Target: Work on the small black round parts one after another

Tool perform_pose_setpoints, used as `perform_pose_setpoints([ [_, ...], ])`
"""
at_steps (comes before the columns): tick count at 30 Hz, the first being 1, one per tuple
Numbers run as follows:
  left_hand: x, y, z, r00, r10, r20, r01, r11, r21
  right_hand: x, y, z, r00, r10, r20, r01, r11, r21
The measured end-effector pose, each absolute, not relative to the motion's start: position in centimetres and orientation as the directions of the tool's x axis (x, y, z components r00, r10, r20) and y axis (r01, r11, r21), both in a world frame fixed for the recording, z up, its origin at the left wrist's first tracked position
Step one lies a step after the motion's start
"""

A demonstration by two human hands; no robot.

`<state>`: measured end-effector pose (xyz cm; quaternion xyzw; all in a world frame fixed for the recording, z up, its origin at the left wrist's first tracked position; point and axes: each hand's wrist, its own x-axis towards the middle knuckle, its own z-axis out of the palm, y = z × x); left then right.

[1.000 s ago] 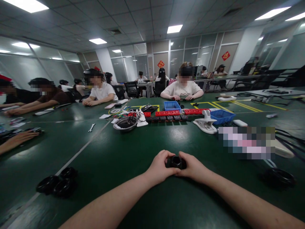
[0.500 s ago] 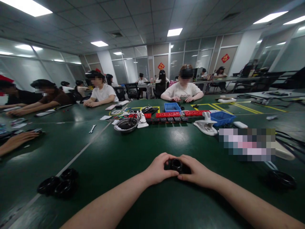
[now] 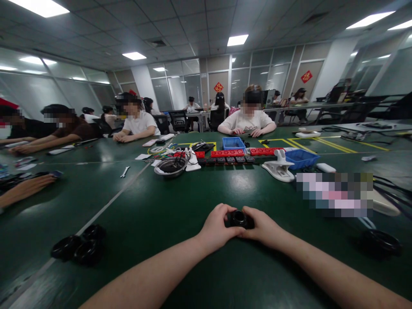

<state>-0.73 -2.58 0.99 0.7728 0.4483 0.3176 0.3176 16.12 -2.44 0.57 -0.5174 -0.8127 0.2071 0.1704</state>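
A black ring-shaped part [image 3: 239,218] with a round opening on top stands between my hands, low over the green table [image 3: 180,201]. My left hand [image 3: 219,227] curves around its left side, thumb along the near edge. From the right, my right hand [image 3: 262,227] wraps the other side, its thumb meeting the left one in front. The underside of the part is hidden by fingers. Several more black round parts [image 3: 86,252] lie in a group at the left, and another black ring [image 3: 380,243] is at the far right.
Ahead lie a metal bowl [image 3: 170,166], red strips [image 3: 228,152], a white clamp [image 3: 279,166], and blue trays [image 3: 301,159] [image 3: 233,143]. A wrench [image 3: 125,172] lies left. A person's hand [image 3: 28,189] rests at the left edge; a person [image 3: 247,120] sits opposite.
My hands have closed in around the black part, the right fingers shifting slightly right and the thumbs drawing together. The person's hand at the left edge has shifted slightly.
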Motion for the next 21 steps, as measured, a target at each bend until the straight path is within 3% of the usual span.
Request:
perform_pose_setpoints([
  [3, -0.4, -2.8, 0.9, 0.322, 0.92, 0.223, 0.521, -0.368, 0.77, 15.1, -2.8, 0.4, -0.282, 0.953, 0.115, 0.877, 0.304, -0.371],
  [6, -0.7, -2.6, 1.0, 0.373, 0.904, 0.21, 0.505, -0.388, 0.771, 15.0, -3.2, 0.7, -0.316, 0.938, 0.145, 0.878, 0.347, -0.329],
  [10, -1.6, -2.3, 1.4, 0.522, 0.827, 0.208, 0.439, -0.469, 0.766, 16.1, -3.3, 1.0, -0.482, 0.862, 0.157, 0.739, 0.496, -0.457],
  [14, -2.0, -2.2, 1.7, 0.584, 0.782, 0.219, 0.399, -0.512, 0.761, 17.1, -2.9, 1.0, -0.564, 0.812, 0.151, 0.588, 0.523, -0.617],
  [21, -2.0, -2.0, 1.5, 0.597, 0.774, 0.21, 0.38, -0.504, 0.776, 17.2, -2.3, 1.0, -0.622, 0.778, 0.082, 0.523, 0.491, -0.697],
])
